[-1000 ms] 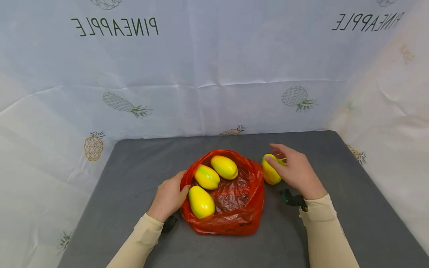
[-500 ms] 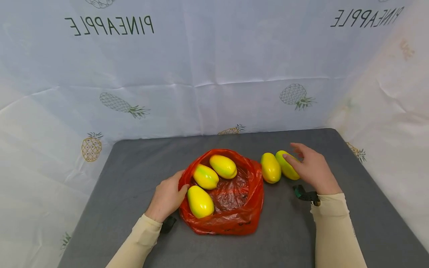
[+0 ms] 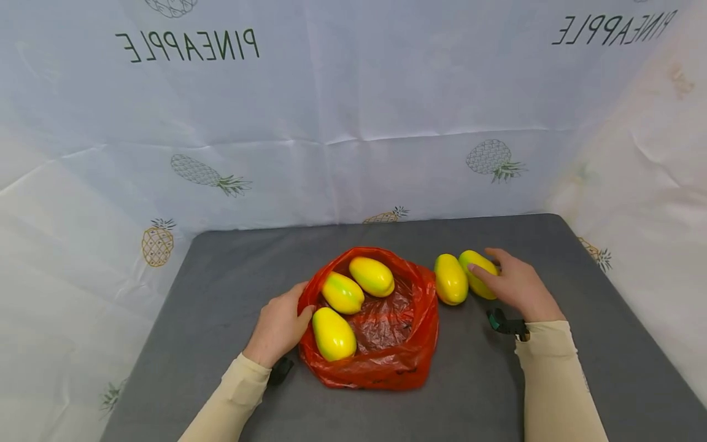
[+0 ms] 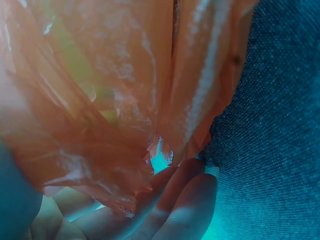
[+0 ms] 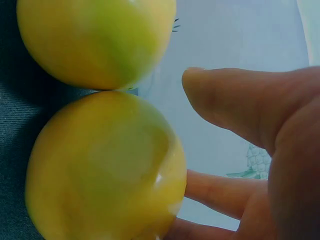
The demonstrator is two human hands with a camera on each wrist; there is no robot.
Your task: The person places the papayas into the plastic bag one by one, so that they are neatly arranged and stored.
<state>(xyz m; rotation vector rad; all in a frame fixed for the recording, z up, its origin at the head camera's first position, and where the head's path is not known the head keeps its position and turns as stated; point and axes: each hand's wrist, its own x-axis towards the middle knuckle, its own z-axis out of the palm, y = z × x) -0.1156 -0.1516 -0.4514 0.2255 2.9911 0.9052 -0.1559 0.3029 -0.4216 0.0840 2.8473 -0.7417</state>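
Note:
A red plastic bag (image 3: pixel 381 368) stands with its mouth spread upward, holding three yellow mangoes (image 3: pixel 334 334) at its left and back. My left hand (image 3: pixel 278 325) grips the bag's left rim, thumb over the edge and fingers outside; in the left wrist view the fingers (image 4: pixel 175 210) lie under the crumpled plastic (image 4: pixel 115 100). Right of the bag are two more mangoes, side by side: a near one (image 3: pixel 451 280) and an outer one (image 3: pixel 478 274). Around the outer mango (image 5: pixel 105 165) my right hand (image 3: pixel 519 283) is spread, its thumb (image 5: pixel 235 100) apart from it and fingers behind.
All this rests on a dark grey table (image 3: pixel 232 270). A pale cloth backdrop (image 3: pixel 353 110) printed with pineapples rises behind the table and along both sides. The nearer mango sits close against the bag's right side.
My right hand has moved right, from beside the nearer mango to the outer one, uncovering it. My left hand keeps its grip on the bag.

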